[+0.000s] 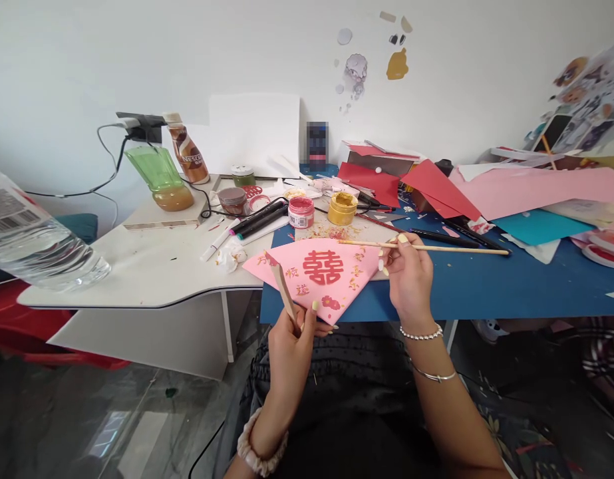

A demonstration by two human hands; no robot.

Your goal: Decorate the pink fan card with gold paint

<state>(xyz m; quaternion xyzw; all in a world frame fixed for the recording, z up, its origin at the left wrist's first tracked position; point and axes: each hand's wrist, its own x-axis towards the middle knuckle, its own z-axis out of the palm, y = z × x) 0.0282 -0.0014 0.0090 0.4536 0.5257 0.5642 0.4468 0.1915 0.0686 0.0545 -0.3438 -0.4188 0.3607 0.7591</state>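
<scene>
**Mid-craft in a cluttered corner**

A curved white desk [137,273] meets a blue-topped table [491,286] beneath a white wall [82,66], with polished grey stone flooring [92,419] below. The left hand [291,366] is closed around a flat wooden stick [285,294] lying across a pink paper fan [331,273], which bears a red double-happiness character [322,267]. The right hand [409,283] grips a long thin bamboo stick [436,248] between its fingers, just above the fan's upper right edge. The fan is over the blue table's front edge, with its lower tip past that edge. Behind it stand an open jar of gold paint [342,208] and a labelled jar of red paint [301,212]. A brown bottle [187,154] reads "NESCAFÉ", partly turned away. A clear plastic water bottle [32,233] with a barcode label intrudes at the left edge of view.
</scene>
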